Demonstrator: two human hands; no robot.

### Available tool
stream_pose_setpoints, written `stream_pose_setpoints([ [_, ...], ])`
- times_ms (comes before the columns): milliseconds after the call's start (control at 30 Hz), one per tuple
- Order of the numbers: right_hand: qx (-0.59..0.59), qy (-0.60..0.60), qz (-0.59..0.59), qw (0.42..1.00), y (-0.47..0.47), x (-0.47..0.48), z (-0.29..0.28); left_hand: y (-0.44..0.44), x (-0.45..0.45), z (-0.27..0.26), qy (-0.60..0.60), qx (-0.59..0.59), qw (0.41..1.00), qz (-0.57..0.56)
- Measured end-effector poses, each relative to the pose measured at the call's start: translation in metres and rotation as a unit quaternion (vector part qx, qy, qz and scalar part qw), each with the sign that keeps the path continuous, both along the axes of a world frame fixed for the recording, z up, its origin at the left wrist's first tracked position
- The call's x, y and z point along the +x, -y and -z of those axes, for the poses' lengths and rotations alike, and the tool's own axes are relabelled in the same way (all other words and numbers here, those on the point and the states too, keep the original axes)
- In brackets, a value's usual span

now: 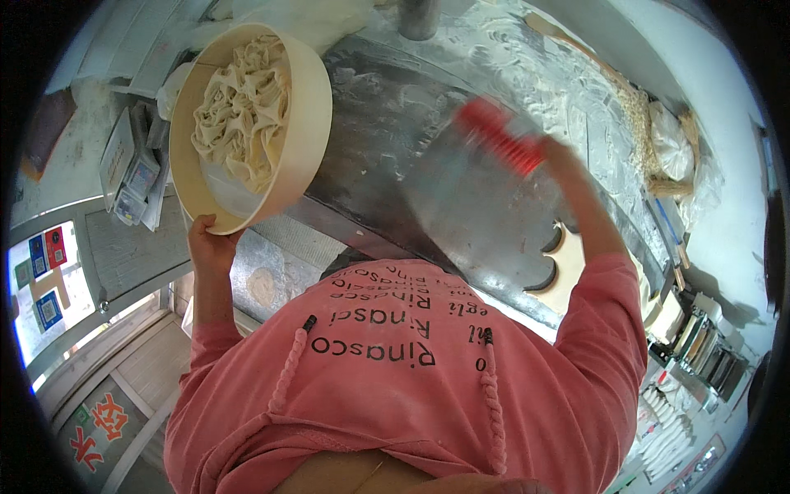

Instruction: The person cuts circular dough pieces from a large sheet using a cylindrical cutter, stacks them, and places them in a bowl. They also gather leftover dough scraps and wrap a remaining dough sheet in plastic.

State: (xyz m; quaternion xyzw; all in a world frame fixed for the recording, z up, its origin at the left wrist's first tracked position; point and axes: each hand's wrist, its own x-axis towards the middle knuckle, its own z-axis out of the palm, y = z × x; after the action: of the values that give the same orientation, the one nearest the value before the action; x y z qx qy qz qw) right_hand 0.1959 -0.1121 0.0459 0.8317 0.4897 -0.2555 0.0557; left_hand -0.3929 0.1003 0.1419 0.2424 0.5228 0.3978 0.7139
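Note:
My left hand point(213, 244) grips the rim of a round cream-coloured tub point(311, 117) and holds it tilted at the worktop's left side. Inside the tub lies a heap of crumpled, folded dough pieces point(244, 117). My right hand point(553, 153) is shut on a red brush point(500, 136), both blurred by motion, over the dark metal worktop point(475, 210). Whether the brush touches the surface I cannot tell. Beside my right forearm lies a flat sheet of dough point(565, 272) with rounded cut-outs along its edge, partly hidden by my sleeve.
White flour point(524, 49) covers the worktop's far and right parts. A metal cylinder point(418, 18) stands at the far edge. Plastic bags point(671, 145) lie along the right wall, near a roller machine point(710, 343). Plastic boxes point(133, 179) sit left of the tub, above a door point(133, 250).

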Motion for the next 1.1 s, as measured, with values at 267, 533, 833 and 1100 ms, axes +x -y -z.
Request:
stream_pose_setpoints([
  [267,0.078,-0.294,-0.155,0.940,-0.055,-0.194,-0.055,-0.013,-0.034,0.013,0.023,0.007,0.999,-0.040],
  [533,0.132,-0.131,0.226,0.956,-0.074,-0.015,-0.010,-0.028,-0.031,0.018,0.032,0.009,0.996,-0.086],
  [833,0.091,-0.331,-0.101,0.934,-0.174,-0.305,-0.036,-0.032,0.014,0.024,0.025,0.006,0.999,-0.025],
  [1100,0.142,0.135,0.334,0.922,-0.007,0.039,-0.001,-0.003,0.101,0.060,-0.064,-0.007,0.990,0.129],
])
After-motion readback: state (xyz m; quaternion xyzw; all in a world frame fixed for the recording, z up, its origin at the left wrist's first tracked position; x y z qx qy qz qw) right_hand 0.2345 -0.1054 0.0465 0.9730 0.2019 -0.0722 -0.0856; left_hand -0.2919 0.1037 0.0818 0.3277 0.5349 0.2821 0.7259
